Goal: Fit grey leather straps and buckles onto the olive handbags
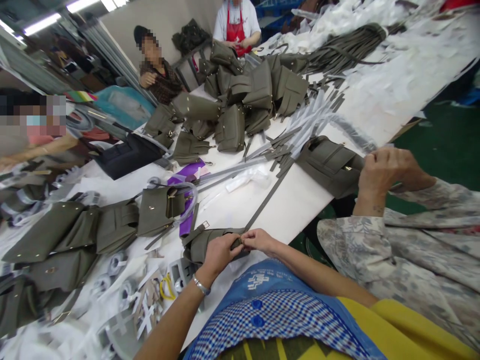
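Note:
In front of my body, an olive-green bag (197, 245) lies at the table's near edge. My left hand (220, 254) is closed over its right part, thumb and fingers gripping it. The fingertips of my right hand (261, 241) are pinched together at the bag's right end, against my left fingers. What they pinch is too small to make out. A long narrow olive strip (268, 197) runs from beside my fingertips up toward the table's middle. A small buckle (204, 225) shows on a strap at the bag's upper left.
More olive bags (116, 225) lie on the left, others are heaped at the back (243, 90). On my right, a co-worker's hands (386, 170) are at another bag (326, 160). Yellow-handled scissors (167, 287) lie among scraps. Strips (300, 125) cross the white table (296, 215).

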Tool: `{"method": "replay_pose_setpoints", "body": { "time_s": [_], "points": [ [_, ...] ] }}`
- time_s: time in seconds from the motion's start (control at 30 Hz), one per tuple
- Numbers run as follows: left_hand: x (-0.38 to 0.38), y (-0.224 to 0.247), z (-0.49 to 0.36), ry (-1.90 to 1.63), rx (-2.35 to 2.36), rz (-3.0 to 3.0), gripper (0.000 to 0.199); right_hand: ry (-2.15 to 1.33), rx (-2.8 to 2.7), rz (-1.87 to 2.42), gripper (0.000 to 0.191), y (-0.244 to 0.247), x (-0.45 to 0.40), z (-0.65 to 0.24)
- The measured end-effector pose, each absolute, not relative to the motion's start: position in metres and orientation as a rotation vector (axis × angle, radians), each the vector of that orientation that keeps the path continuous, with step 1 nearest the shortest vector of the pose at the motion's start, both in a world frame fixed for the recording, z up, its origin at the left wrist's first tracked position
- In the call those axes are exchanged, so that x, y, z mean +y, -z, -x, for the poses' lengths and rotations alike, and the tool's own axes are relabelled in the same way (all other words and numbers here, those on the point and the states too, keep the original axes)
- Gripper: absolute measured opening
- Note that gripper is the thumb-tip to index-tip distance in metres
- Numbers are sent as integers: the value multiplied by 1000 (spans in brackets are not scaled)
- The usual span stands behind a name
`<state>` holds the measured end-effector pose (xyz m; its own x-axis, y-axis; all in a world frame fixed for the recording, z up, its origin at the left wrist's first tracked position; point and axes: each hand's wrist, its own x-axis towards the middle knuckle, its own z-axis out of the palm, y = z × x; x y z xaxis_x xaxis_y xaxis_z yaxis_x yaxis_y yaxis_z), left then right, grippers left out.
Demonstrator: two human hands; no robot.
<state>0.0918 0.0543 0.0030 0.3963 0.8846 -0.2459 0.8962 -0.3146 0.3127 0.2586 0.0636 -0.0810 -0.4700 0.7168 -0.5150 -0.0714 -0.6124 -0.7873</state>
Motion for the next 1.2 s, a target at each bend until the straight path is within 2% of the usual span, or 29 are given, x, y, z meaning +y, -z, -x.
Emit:
{"method": "replay_pose_setpoints", "body": {
  "time_s": [0.33, 0.43, 0.53, 0.6, 0.7, 1.03, 1.2],
  "points": [
    [49, 0, -77, 7, 1663, -2204, 32, -1571, -1214, 1773, 12, 126, 60, -323],
    [47, 1, -73, -20, 1639, -2184, 33, -1438, -1316, 1727, 19, 113, 61, -321],
    [48, 1, -75, -41, 1601, -2196, 33, -1347, -1612, 1423, 26, 89, 66, -294],
    [48, 1, -78, -35, 1593, -2201, 32, -1314, -1812, 1253, 20, 77, 68, -276],
    [49, -2, -80, -6, 1598, -2198, 32, -1337, -1892, 1249, 9, 74, 69, -267],
    [49, -5, -84, 22, 1675, -2194, 31, -1223, -1895, 1633, 10, 102, 64, -290],
    [47, -8, -84, 38, 1688, -2176, 30, -1252, -1904, 1562, 11, 97, 61, -288]
  ]
}}
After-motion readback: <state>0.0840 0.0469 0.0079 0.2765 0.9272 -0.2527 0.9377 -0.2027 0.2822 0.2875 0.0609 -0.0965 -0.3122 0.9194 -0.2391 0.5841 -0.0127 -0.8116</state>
